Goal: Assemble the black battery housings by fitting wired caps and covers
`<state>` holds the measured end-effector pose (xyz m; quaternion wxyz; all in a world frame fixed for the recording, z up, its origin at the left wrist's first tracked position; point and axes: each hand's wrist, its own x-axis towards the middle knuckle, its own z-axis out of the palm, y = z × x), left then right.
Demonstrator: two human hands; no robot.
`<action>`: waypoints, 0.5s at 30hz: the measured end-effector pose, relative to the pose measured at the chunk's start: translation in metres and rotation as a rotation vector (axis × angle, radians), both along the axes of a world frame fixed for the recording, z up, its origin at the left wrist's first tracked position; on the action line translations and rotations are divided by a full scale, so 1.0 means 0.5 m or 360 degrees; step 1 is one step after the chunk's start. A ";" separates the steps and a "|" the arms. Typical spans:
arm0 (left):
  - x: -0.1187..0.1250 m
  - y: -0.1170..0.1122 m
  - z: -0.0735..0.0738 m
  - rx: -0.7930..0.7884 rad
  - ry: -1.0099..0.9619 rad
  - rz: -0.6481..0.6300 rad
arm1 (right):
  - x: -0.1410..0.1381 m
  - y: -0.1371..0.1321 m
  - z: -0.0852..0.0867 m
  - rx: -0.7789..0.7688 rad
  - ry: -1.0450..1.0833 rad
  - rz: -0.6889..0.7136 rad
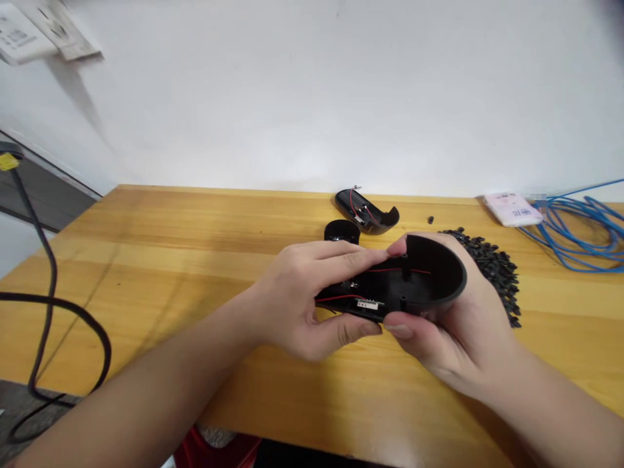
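Observation:
Both hands hold one black plastic housing (433, 273) above the table, its hollow side facing up toward me. My left hand (312, 292) grips the narrower left end, fingers over the far edge and thumb along the near edge. My right hand (468, 331) cups the rounded right end from below, its thumb on the near rim. Inside the housing lie thin red wires and a small white-edged part (368, 303). Behind my hands a similar black housing (373, 218) with red wires rests on the table. Another black piece (342, 230) is partly hidden by my left hand.
A heap of small black parts (492, 266) lies right of my right hand, with one loose black part (430, 220) beyond. Farther right are a white-pink packet (511, 209) and coiled blue cable (580, 227). A black cable (51, 273) hangs at the left of the wooden table (195, 240).

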<state>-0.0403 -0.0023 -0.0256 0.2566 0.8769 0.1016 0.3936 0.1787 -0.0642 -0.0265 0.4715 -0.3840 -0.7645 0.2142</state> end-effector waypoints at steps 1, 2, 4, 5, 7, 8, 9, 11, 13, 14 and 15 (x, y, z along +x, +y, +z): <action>-0.001 0.004 -0.003 0.0096 0.0007 0.0030 | 0.005 0.005 -0.001 0.0064 -0.0014 0.0032; -0.002 0.007 -0.005 0.0189 0.0017 0.0066 | 0.012 0.010 -0.003 0.0129 -0.0032 0.0076; -0.007 0.011 -0.004 0.0333 0.0063 0.0166 | 0.024 0.018 -0.004 0.0203 -0.0075 0.0180; -0.009 0.011 -0.002 0.0401 0.0085 0.0217 | 0.030 0.019 -0.003 0.0199 -0.0081 0.0218; -0.014 0.011 0.005 0.0541 0.0109 0.0314 | 0.036 0.016 0.002 0.0136 -0.0040 0.0251; -0.017 0.010 0.009 0.0613 0.0103 0.0354 | 0.036 0.012 0.007 0.0088 -0.0008 0.0249; -0.019 0.010 0.012 0.0674 0.0096 0.0389 | 0.035 0.008 0.012 0.0037 0.0027 0.0246; -0.022 0.008 0.018 0.0770 0.0088 0.0435 | 0.027 -0.002 0.023 -0.0097 0.0092 0.0246; -0.022 0.005 0.019 0.0807 0.0120 0.0465 | 0.017 -0.008 0.033 -0.0277 0.0141 0.0193; -0.021 0.003 0.019 0.0811 0.0139 0.0476 | 0.012 -0.009 0.037 -0.0374 0.0165 0.0152; -0.020 0.002 0.017 0.0809 0.0163 0.0494 | 0.008 -0.009 0.040 -0.0468 0.0194 0.0109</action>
